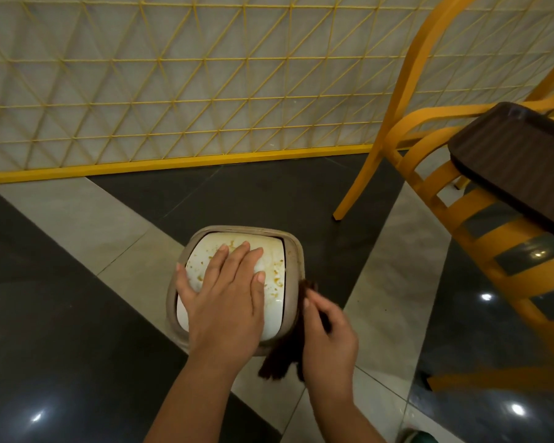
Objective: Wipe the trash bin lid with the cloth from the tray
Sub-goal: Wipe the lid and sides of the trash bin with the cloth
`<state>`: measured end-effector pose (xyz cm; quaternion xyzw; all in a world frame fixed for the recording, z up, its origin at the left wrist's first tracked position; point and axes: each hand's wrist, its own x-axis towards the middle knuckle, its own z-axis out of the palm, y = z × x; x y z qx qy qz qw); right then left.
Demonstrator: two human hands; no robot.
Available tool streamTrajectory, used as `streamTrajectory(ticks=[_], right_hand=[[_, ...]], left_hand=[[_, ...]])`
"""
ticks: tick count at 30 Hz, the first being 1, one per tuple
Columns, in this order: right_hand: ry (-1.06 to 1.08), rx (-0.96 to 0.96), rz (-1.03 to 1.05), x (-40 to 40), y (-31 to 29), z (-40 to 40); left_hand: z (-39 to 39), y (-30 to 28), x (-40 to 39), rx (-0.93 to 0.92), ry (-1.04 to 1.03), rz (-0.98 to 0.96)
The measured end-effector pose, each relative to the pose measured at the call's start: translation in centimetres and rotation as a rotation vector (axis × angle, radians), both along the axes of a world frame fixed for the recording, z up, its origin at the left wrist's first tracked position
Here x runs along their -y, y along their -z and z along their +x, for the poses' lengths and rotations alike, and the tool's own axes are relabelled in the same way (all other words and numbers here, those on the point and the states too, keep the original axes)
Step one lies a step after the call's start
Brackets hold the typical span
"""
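A small trash bin stands on the floor, seen from above, with a beige rim (293,247) around a white swing lid (274,266) spotted with brown stains. My left hand (227,295) lies flat on the lid, fingers spread, covering its middle. My right hand (328,340) is at the bin's right rim, closed on a dark brown cloth (285,353) that hangs down beside the bin. The dark brown tray (518,164) rests on the seat of a yellow chair at the right.
The yellow chair (406,129) stands close to the bin's right, one leg touching down just behind it. A yellow lattice fence (173,91) runs along the back. The floor has glossy dark and light tiles (77,219).
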<state>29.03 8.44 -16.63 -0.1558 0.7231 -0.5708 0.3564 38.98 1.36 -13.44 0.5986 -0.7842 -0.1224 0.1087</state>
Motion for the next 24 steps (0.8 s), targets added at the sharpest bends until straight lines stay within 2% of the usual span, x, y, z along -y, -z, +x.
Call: streamTrajectory(ticks=[3, 6, 10, 14, 19, 24], right_hand=[[-0.024, -0.08, -0.047, -2.4, -0.6, 1.8], [-0.069, -0.169, -0.09, -1.3, -0.9, 0.6], [-0.036, -0.026, 0.014, 1.0, 0.6, -1.2], [-0.042, 0.032, 0.149, -1.8, 1.1, 0.3], [-0.108, -0.003, 0.164, -0.8, 0.8, -1.4], [-0.063, 0.022, 0.144, 1.2, 0.3, -2.3]], left_hand=[[0.0, 0.1, 0.0, 0.01, 0.0, -0.003], [-0.1, 0.2, -0.1, 0.019, 0.011, -0.008], [-0.3, 0.3, -0.1, 0.007, -0.004, -0.008], [-0.2, 0.3, -0.1, -0.013, -0.002, 0.0], [-0.2, 0.3, -0.1, -0.02, 0.005, -0.004], [-0.5, 0.3, -0.4, -0.016, -0.027, -0.005]])
